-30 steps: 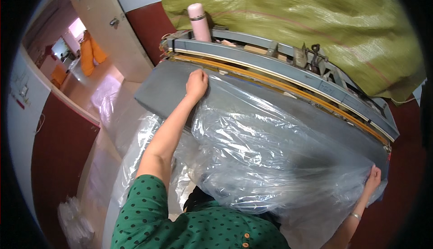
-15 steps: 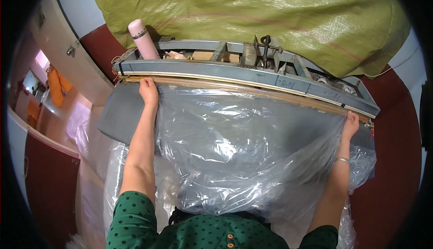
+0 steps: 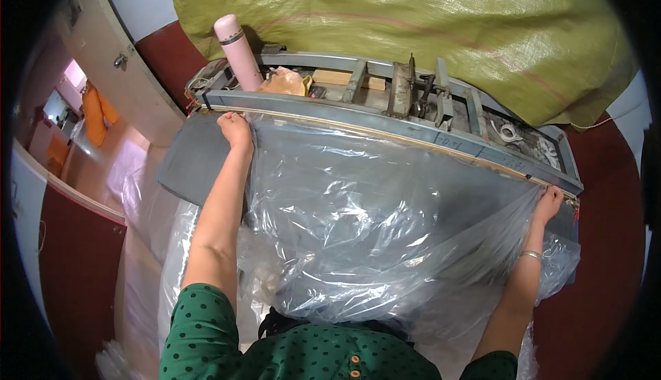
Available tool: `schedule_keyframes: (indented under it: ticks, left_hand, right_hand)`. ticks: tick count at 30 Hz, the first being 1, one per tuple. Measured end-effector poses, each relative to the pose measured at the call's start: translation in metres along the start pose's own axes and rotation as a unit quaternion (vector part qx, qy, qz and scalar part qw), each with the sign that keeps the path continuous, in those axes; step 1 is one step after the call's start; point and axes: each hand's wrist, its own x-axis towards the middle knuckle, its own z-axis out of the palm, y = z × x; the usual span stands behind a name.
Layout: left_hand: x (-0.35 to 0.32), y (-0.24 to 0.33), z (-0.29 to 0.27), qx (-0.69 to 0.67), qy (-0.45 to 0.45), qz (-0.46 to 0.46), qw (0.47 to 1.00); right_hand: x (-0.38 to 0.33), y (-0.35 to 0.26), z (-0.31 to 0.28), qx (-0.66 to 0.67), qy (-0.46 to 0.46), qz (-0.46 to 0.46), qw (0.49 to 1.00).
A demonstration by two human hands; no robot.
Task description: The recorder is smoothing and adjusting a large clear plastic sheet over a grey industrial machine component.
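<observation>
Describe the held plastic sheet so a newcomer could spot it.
Below the large olive-yellow covering at the top runs a long grey metal frame. On its near side, the clear plastic sheet spreads over a dark grey surface. Unlike the loose plastic at lower left, it is stretched between the left hand and the right hand.

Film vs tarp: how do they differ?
The film is see-through and colourless; the tarp is opaque olive with a reddish stripe. The film is held at its edge by the left hand and right hand; the tarp, beyond the frame, is untouched. Both are wrinkled, shiny sheets.
</observation>
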Motion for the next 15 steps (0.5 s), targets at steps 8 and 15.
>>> schedule_keyframes:
  ticks: [8, 15]
  left_hand:
    - [-0.064, 0.005, -0.068, 0.199, -0.144, 0.282, 0.927]
    - [-0.113, 0.048, -0.073, 0.111, -0.287, 0.356, 0.882]
  right_hand:
    - [-0.049, -0.064, -0.059, -0.109, -0.141, -0.146, 0.973]
    - [-0.087, -0.018, -0.267, -0.385, -0.268, -0.065, 0.881]
